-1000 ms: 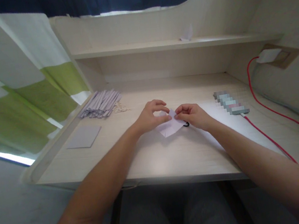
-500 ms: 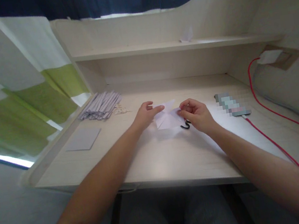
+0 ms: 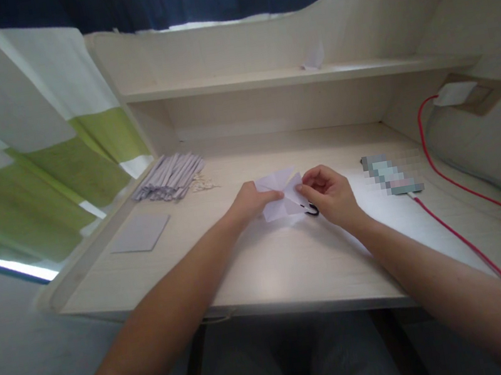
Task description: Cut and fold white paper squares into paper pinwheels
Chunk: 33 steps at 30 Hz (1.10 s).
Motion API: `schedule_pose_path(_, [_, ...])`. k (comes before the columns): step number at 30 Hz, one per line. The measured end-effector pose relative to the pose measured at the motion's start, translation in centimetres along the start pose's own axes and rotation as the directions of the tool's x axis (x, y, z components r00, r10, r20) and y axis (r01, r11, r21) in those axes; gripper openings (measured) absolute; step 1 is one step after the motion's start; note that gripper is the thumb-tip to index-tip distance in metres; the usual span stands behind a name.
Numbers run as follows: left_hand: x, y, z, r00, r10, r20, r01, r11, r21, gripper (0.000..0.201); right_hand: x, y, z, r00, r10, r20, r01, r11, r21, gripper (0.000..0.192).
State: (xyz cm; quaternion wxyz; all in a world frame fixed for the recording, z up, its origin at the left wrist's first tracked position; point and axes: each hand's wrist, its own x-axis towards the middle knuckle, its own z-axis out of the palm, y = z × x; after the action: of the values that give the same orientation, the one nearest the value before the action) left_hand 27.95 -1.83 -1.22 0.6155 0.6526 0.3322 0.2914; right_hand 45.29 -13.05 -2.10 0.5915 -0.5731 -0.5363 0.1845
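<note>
Between my hands, above the desk, is a white piece of folded paper [image 3: 280,209] with creases and flaps. My left hand [image 3: 253,201] grips its left side, the thumb lying across the front and the fingers behind. With thumb and fingertips, my right hand [image 3: 329,193] pinches the paper's right edge. A small black curved thing [image 3: 313,210], perhaps a scissors handle, lies on the desk, partly hidden behind the paper and my right hand.
At the back left lies a pile of folded paper strips [image 3: 170,178] beside small pale string-like bits [image 3: 203,183]. A stack of white paper [image 3: 140,233] is nearer the left edge. A phone [image 3: 391,174] with a red cable [image 3: 463,242] lies right. A shelf [image 3: 225,85] runs behind.
My left hand has closed on the paper, its thumb now pressed across the front and its fingers behind. The paper has tilted and its flaps have shifted; my right hand stays nearly in place.
</note>
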Motion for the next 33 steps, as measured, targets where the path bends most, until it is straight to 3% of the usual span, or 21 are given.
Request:
schedule_pose_path(6, [-0.35, 0.27, 0.15, 0.999, -0.027, 0.028, 0.026, 0.999, 0.035, 0.016, -0.5, -0.4, 0.15, 0.988, -0.134, -0.071, 0.128, 0.988, -0.09, 0.014])
schedule_pose_path(13, [-0.21, 0.2, 0.09, 0.998, -0.007, 0.067, 0.006, 1.0, 0.019, 0.017, -0.4, 0.13, -0.09, 0.985, -0.166, -0.039, 0.16, 0.98, -0.118, 0.01])
schedule_pose_path(22, [-0.14, 0.12, 0.18, 0.99, 0.044, 0.133, -0.028, 0.993, -0.118, 0.03, -0.24, 0.12, -0.32, 0.951, -0.307, 0.041, 0.309, 0.938, -0.156, 0.017])
schedule_pose_path(27, [-0.21, 0.15, 0.16, 0.989, 0.051, 0.14, -0.031, 0.989, -0.141, 0.033, -0.13, 0.08, -0.33, 0.962, -0.27, 0.033, 0.272, 0.955, -0.118, 0.017])
schedule_pose_path(33, [-0.19, 0.25, 0.21, 0.992, 0.031, 0.126, -0.006, 0.981, -0.194, 0.036, -0.27, 0.03, -0.39, 0.996, -0.082, 0.035, 0.083, 0.996, -0.025, 0.019])
